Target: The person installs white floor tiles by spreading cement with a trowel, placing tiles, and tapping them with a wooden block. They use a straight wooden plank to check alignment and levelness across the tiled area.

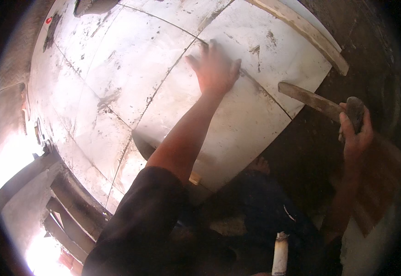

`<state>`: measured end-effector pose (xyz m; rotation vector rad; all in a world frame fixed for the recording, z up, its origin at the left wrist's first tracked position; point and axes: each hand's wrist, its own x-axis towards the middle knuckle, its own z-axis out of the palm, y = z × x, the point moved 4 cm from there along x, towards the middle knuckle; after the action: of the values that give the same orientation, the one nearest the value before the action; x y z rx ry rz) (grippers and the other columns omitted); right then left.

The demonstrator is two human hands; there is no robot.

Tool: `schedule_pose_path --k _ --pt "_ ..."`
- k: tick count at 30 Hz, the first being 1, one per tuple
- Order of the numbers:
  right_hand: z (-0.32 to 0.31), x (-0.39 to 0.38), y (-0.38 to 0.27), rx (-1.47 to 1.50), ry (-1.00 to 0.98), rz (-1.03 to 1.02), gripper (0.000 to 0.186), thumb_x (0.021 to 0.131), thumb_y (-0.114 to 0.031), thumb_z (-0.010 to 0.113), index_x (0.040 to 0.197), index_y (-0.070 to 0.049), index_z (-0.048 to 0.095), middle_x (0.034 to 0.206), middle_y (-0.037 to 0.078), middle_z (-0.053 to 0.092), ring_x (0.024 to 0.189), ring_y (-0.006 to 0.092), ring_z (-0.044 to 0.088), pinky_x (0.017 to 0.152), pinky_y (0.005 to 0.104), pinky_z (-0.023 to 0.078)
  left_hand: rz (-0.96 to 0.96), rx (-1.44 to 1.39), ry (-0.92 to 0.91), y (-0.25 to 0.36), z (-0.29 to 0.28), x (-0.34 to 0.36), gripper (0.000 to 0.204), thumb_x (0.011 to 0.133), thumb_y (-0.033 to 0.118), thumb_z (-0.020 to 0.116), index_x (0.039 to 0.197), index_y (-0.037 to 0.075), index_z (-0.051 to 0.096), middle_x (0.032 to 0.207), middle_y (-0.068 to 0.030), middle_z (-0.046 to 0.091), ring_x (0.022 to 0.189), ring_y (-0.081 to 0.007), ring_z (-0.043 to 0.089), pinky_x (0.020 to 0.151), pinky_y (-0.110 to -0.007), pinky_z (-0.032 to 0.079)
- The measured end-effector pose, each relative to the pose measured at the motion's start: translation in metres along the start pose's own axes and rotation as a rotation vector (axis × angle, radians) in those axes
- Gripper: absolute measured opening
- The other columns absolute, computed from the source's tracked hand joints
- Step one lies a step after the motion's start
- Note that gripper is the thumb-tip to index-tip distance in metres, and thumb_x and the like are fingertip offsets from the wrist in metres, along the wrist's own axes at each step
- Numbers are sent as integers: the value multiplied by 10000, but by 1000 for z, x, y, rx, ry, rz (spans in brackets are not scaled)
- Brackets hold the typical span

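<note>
My left hand (pixel 212 69) lies on white floor tiles (pixel 237 133) with its fingers spread, near where several joints meet. The tiles carry dark smears and grit. At the right, clear of the tiles, my right hand (pixel 357 133) is closed round the dark, blunt head of a hammer (pixel 310 100). The hammer's flat wooden handle points left, its end over the tile edge. The palm hides part of the head. A dark curved shape (pixel 143 145) shows beside my left forearm; I cannot tell what it is.
A long wooden batten (pixel 301 30) lies along the far right tile edge. Dark ground (pixel 297 152) borders the tiles near my bare foot (pixel 260 165). Dark boards (pixel 71 221) stand at the lower left. A cigarette (pixel 280 254) juts in at the bottom.
</note>
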<state>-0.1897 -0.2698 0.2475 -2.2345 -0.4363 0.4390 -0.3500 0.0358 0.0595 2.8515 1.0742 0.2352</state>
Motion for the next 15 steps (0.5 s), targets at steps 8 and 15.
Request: schedule_pose_path --k 8,15 --pt "-35 43 0 -349 252 -41 857 800 -482 761 1449 2 481 1304 192 596 1225 314 552 1101 379 366 -131 -44 12 -4 44 55 1103 879 795 354 1542 -72 196 1607 -291 189 1503 -470 91 1099 -770 41" --pt "-9 59 -60 -496 168 -725 557 777 -280 736 1191 77 631 879 121 653 662 181 608 548 298 472 -86 100 38 -3 45 63 1212 814 878 360 1549 -65 162 1613 -286 173 1508 -452 95 1132 -722 74"
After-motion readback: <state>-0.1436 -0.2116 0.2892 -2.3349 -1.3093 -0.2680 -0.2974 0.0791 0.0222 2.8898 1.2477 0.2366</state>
